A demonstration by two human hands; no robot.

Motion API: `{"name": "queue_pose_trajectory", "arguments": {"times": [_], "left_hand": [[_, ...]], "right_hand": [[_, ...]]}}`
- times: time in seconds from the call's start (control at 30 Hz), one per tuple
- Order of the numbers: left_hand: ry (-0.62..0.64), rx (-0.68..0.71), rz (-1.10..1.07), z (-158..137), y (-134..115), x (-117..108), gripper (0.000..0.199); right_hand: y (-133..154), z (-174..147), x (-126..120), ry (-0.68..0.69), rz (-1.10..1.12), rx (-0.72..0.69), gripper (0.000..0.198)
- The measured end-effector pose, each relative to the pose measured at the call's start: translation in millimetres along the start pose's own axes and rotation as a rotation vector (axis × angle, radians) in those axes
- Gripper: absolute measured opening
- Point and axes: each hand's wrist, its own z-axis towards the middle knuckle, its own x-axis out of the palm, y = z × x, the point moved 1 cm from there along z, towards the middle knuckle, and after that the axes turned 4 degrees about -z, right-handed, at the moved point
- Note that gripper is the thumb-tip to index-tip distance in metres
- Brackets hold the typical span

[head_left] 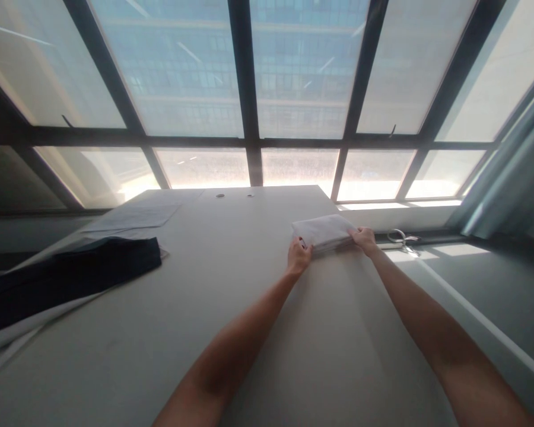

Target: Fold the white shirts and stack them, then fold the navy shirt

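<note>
A folded white cloth (324, 231), flat and roughly rectangular, is at the far right part of the white table (204, 308). My left hand (299, 256) grips its near left corner, with something dark showing at the fingers. At its right edge, my right hand (364, 238) is closed on the other side, thumb on top. Both arms are stretched far forward. Whether the cloth rests fully on the tabletop or is slightly raised I cannot tell.
Dark folded trousers or a similar dark garment (75, 270) lie over white fabric on the left. Behind them are flat white sheets (131, 216). Large windows (196, 71) stand beyond the table. On the right are a coiled cable (397, 236) and a grey-blue curtain (511, 172).
</note>
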Motion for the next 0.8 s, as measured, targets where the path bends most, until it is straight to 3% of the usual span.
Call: {"name": "queue_pose_trajectory", "arguments": {"times": [0.1, 0.17, 0.33, 0.43, 0.53, 0.67, 0.8], "left_hand": [[-0.005, 0.234, 0.241, -7.7, 5.3, 0.5, 0.061], [0.059, 0.319, 0.351, -6.5, 6.1, 0.8, 0.057], [0.097, 0.321, 0.475, 11.2, 10.0, 1.1, 0.039], [0.109, 0.347, 0.507, 14.4, 13.9, 0.9, 0.039], [0.135, 0.398, 0.571, 6.9, 20.2, -8.2, 0.047], [0.159, 0.407, 0.650, -8.4, 35.6, -42.9, 0.061], [0.183, 0.419, 0.700, -21.4, 55.8, -90.7, 0.048]], "right_hand": [[-10.8, 2.3, -3.2, -0.028, -0.150, -0.021, 0.030], [-14.3, 2.6, -6.4, -0.011, -0.224, -0.049, 0.034], [-3.2, -22.4, -7.1, -0.051, -0.401, -0.106, 0.040], [22.5, -62.1, 9.5, -0.100, -0.594, -0.345, 0.047], [49.0, -105.6, 40.5, 0.077, -0.720, -0.620, 0.052], [61.9, -134.1, 73.2, 0.154, -0.789, -0.519, 0.059], [55.2, -123.7, 84.9, 0.191, -0.790, -0.423, 0.067]]}}
